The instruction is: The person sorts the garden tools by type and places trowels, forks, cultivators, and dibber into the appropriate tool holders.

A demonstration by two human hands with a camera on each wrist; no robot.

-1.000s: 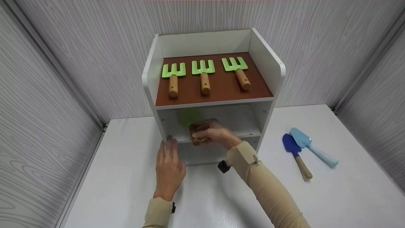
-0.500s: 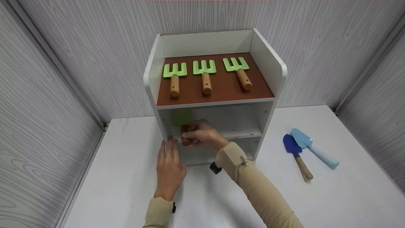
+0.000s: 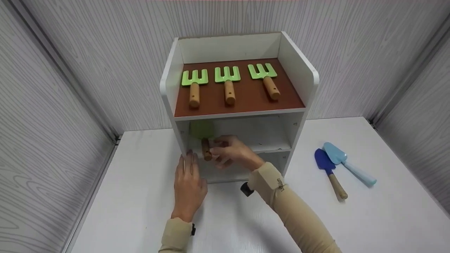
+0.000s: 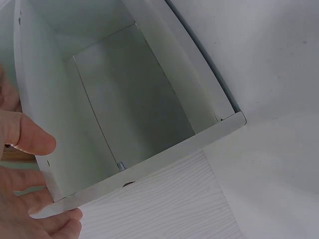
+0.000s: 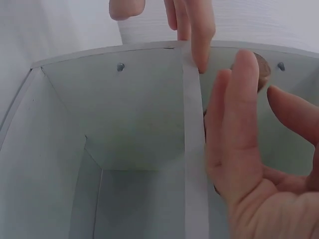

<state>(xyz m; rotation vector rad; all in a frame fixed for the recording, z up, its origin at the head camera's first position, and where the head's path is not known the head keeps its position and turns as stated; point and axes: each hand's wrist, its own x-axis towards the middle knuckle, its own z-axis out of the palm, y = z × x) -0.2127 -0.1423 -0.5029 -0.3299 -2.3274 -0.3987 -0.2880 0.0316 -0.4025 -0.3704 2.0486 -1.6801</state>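
Note:
A green garden shovel (image 3: 201, 129) lies at the left of the middle shelf, its wooden handle (image 3: 206, 150) towards the front edge. The shaded head looks broad and solid. Right beside the handle is my right hand (image 3: 232, 153), thumb and fingers apart; in the right wrist view the fingers (image 5: 241, 114) extend past the handle end (image 5: 263, 72). My left hand (image 3: 189, 191) rests its straight fingers against the left side of the white shelf unit (image 3: 239, 114). In the left wrist view its fingertips (image 4: 70, 225) touch the side panel's edge.
Three green garden forks (image 3: 228, 82) lie in a row on the brown top shelf. Right of the unit, a blue trowel (image 3: 324, 160) and a light blue trowel (image 3: 335, 154) lie on the white table (image 3: 302, 214). Patterned walls (image 3: 105, 52) enclose the table.
The right hand has carried the shovel leftward along the middle shelf. It has let go of the handle and drawn slightly right. The left hand stays in place.

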